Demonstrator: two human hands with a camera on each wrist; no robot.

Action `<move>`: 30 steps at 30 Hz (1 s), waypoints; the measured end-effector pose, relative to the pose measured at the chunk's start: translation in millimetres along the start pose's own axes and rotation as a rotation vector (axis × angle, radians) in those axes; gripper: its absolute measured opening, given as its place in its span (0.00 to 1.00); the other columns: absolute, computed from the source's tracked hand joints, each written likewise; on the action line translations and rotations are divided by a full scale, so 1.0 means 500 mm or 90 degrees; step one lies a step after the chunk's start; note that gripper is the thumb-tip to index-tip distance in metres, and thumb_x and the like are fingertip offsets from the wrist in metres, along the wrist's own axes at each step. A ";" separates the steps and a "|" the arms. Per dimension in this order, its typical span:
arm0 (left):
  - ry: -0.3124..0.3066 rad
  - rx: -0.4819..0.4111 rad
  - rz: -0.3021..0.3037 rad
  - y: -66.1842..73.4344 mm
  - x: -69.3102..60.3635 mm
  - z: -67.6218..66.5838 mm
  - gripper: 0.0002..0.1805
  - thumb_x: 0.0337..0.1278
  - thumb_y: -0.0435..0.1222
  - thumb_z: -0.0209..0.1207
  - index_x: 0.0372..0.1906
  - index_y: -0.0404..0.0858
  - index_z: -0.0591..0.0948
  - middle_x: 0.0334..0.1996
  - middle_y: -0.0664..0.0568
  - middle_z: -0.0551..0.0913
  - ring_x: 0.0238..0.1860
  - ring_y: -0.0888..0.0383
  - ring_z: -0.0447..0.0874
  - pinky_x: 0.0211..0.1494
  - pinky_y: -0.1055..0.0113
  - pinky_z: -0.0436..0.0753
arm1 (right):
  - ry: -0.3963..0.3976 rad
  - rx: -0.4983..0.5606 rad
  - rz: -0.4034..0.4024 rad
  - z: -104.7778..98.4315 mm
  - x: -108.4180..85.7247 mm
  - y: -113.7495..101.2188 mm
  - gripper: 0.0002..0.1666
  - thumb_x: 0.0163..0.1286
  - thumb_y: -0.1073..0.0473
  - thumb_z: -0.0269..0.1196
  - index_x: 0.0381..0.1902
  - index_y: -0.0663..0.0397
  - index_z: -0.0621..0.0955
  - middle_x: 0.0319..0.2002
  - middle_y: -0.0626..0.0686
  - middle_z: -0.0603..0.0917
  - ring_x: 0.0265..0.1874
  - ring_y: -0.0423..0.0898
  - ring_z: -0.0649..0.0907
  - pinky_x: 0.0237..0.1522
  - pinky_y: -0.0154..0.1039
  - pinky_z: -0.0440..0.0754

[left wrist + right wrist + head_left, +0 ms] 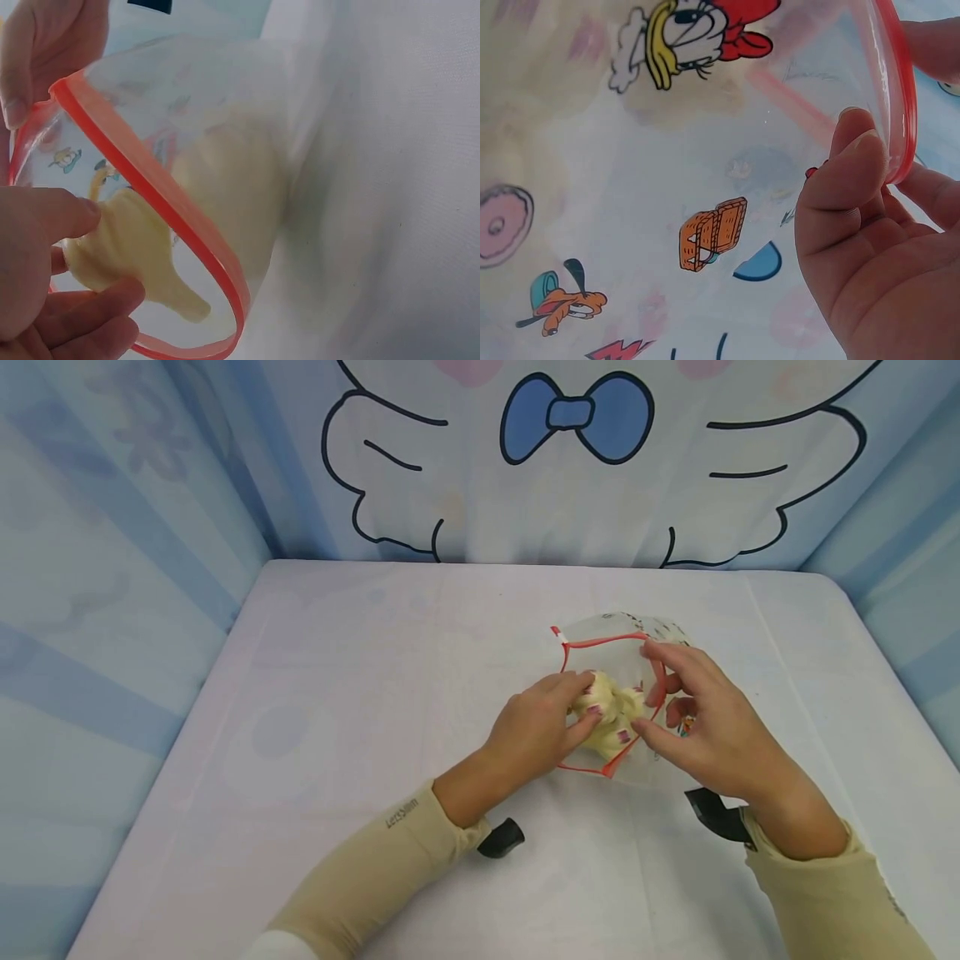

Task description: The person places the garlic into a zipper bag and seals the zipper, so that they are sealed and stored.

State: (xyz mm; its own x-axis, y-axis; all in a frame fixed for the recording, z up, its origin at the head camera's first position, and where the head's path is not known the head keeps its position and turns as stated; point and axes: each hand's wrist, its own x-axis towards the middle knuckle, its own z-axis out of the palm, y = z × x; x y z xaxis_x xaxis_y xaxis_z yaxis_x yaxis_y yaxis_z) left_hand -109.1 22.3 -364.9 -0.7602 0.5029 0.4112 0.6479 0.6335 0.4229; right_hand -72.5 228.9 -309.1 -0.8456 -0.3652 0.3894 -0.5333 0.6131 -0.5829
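Observation:
A clear plastic bag (603,642) with a red zip edge is held open in the head view. My left hand (536,722) is at its mouth, thumb and fingers gripping a pale yellow, knobbly thing (617,703) with small purple patches; its exact kind is unclear. In the left wrist view this yellow thing (131,236) has a stubby projection and sits within the opening. Behind the bag's film a second pale shape (232,180) shows, blurred. My right hand (877,247) pinches the bag's red edge (904,90) between thumb and fingers.
Cartoon figures, such as a duck (686,34) and a basket (711,232), are printed on the film. A white cloth (375,677) covers the table. Patterned curtains (112,610) hang at the back and both sides.

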 end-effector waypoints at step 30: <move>-0.044 -0.219 -0.048 -0.034 -0.002 -0.021 0.26 0.58 0.37 0.71 0.61 0.34 0.79 0.56 0.47 0.83 0.50 0.55 0.85 0.49 0.73 0.81 | -0.004 0.005 -0.008 0.004 0.003 0.005 0.47 0.52 0.77 0.71 0.71 0.64 0.67 0.58 0.57 0.73 0.37 0.38 0.74 0.33 0.22 0.75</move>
State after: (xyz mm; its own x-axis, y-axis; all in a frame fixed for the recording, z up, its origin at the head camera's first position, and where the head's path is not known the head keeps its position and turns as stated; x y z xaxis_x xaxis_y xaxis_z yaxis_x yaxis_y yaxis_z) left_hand -119.0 4.9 -364.0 -0.8003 0.5082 0.3181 0.5592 0.4413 0.7018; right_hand -75.4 228.2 -311.5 -0.8392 -0.3765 0.3925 -0.5436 0.6031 -0.5837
